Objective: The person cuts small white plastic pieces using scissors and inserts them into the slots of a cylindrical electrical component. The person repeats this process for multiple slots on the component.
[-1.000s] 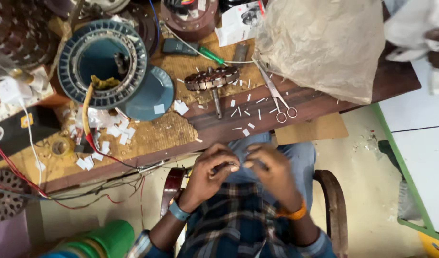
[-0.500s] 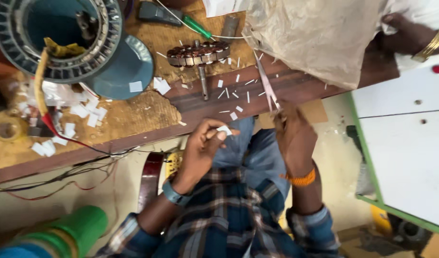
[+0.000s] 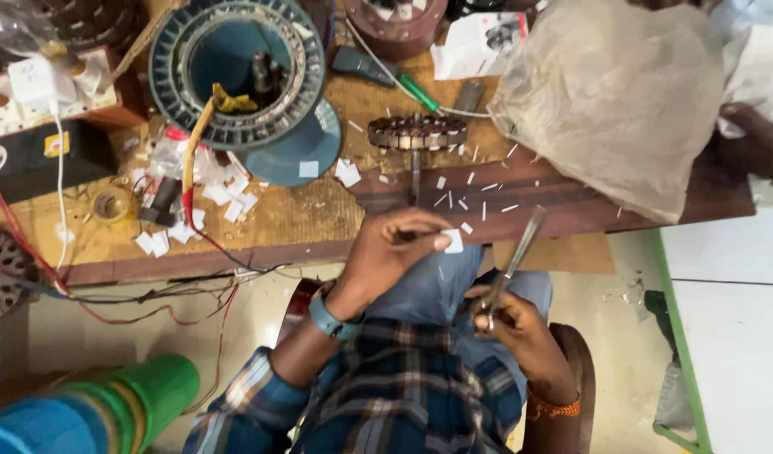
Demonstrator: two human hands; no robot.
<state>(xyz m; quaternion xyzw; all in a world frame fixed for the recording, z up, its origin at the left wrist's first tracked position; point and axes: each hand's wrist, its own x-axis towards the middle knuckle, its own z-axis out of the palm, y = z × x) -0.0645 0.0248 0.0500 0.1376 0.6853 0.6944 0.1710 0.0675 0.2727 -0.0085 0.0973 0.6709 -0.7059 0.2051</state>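
Landmark for all places: the small wound rotor, a copper-and-steel disc on a shaft, standing on the wooden workbench.

- Left hand — below the rotor, at the bench's near edge. Fingers pinched together on a small white paper slip, held out flat past the fingertips, likely so that its free edge is offered to the blades.
- Right hand — further below the rotor and a little right, over the lap. Closed around the handles of the scissors, whose blades point up toward the slip; whether the blades are parted cannot be told. They stand just beside the slip, not clearly touching it.
- Cut paper strips — scattered on the dark plank just below the rotor, lying where they seem to have dropped.
- White paper squares — in a loose heap well left of the rotor, near a red and yellow wire.
- Large stator ring — up and left of the rotor, blue-grey, set on its face so the slots are open to view.
- Green-handled screwdriver — just above the rotor, laid flat.
- Crumpled plastic bag — right of the rotor, covering that end of the bench.
- Another person's hand — far right of the rotor, resting at the bag's edge.
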